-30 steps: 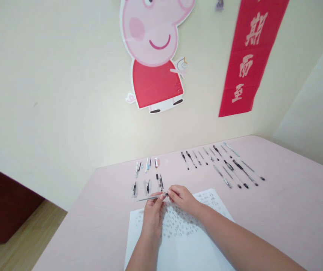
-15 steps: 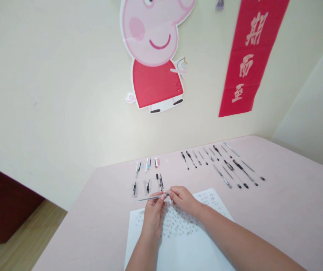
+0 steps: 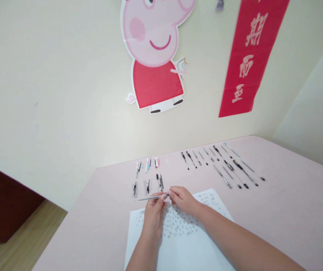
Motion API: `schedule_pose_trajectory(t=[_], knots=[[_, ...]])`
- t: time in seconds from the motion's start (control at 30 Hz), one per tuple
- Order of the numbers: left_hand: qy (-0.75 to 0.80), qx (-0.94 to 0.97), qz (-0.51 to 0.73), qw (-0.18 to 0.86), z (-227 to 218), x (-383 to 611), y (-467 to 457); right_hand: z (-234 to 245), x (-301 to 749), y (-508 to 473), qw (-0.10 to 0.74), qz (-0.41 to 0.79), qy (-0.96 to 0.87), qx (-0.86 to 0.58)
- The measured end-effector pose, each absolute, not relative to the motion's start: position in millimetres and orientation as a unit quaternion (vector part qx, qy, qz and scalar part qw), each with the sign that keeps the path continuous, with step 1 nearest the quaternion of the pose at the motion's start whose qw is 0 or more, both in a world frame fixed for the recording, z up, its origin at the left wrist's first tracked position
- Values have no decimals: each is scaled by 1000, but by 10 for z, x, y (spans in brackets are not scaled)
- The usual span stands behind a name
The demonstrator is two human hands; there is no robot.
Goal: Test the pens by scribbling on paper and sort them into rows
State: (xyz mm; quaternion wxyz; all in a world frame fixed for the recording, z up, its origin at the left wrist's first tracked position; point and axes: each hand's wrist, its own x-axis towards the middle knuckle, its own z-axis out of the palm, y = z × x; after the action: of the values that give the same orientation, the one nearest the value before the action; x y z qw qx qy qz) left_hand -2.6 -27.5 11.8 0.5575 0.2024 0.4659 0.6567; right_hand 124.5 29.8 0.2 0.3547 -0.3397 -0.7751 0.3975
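A slim, clear pen [image 3: 145, 198] lies almost level across my left hand [image 3: 153, 215], whose thumb and fingers pinch it near its right part. My right hand [image 3: 184, 199] has its fingertips closed at the pen's dark right end, close to the left thumb. What exactly sits between the right fingertips is partly hidden. Below both hands is a white sheet of paper [image 3: 189, 253] covered with small dark handwriting in its upper half.
Several pens and pen parts [image 3: 195, 158] lie in slanted rows at the back right of the pink table [image 3: 280, 210]. Beyond my left hand are small groups of pens and refills [image 3: 148, 186]. Behind the table rises a wall with a cartoon pig cutout [image 3: 158, 82] and a red banner [image 3: 246, 67].
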Motion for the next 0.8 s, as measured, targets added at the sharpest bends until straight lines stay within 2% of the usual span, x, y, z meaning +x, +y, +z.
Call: schedule_pose_trajectory(t=[0.2, 0.8], knots=[[455, 197, 665, 558, 134, -23, -275, 16, 1266, 290, 385, 416, -757, -325], [460, 204, 664, 553, 105, -37, -275, 43, 1254, 277, 372, 395, -776, -322]])
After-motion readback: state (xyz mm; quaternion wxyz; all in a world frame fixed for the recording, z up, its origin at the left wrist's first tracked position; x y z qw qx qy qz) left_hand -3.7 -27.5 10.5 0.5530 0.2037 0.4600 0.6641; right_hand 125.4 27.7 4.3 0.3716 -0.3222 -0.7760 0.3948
